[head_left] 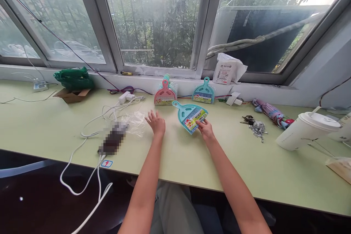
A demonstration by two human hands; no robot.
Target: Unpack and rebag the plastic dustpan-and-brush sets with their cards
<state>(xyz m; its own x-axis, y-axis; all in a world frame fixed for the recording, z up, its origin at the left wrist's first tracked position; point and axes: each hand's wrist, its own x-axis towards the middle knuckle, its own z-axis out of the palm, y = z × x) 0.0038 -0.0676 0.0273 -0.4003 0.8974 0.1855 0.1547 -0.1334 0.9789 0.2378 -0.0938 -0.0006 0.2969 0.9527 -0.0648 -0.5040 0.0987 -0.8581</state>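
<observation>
My right hand [205, 128] grips the labelled front edge of a small turquoise dustpan-and-brush set [190, 114] that lies on the pale green desk [175, 153], its handle pointing away to the left. My left hand [155, 121] hovers open just left of it, fingers spread, holding nothing, next to a crumpled clear plastic wrapper [135, 120]. A pink set [164, 95] and another turquoise set [203, 93] lean against the window ledge behind.
White cables [90, 131] and a blurred dark object [113, 139] lie at the left. A green bag [73, 77] on a cardboard piece is far left. Keys [253, 124], a folded umbrella [270, 111] and a lidded white cup [307, 129] stand to the right.
</observation>
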